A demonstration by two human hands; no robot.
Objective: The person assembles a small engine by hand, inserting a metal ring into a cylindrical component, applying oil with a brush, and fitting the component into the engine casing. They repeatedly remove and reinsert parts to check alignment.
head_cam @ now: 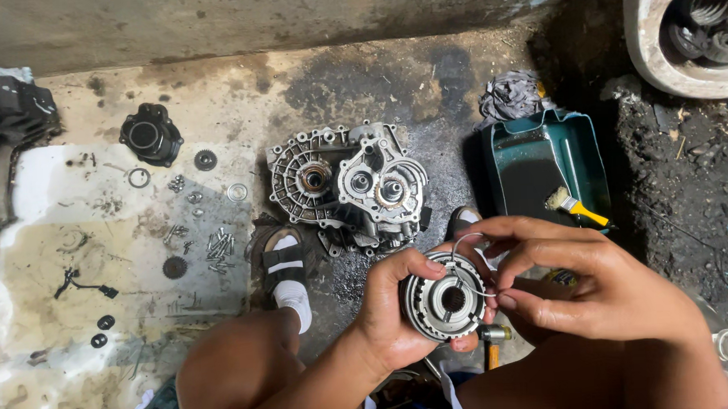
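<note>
The left hand point(397, 309) is gripping a round toothed metal hub point(444, 297) from its left side, fingers curling over the top rim and the thumb tucking under the lower edge. The hub is sitting in the air above the person's knees, low and centre-right in the view, its flat face turning up toward the camera, so its axis is running roughly toward the viewer and the bore is showing as a dark hole in the middle. The right hand point(584, 281) is pinching a thin wire ring point(469, 257) between thumb and forefinger, touching the hub's right rim; the wire is looping up over the upper edge of the hub. Both hands are crowding the hub, leaving only its face open.

Just beyond, a foot in a white sock and sandal point(287, 273) is resting on the stained concrete floor point(228, 79), with a gearbox housing point(348, 185) lying just beside it. Left of that, loose bolts point(217, 245) and washers are lying scattered on a pale sheet point(70, 209), well apart from the hands. To the right, a green tray point(542, 152) is holding a yellow-handled brush point(575, 207), near the right hand. Farthest off, a black round cover point(150, 135) is sitting near the wall.
</note>
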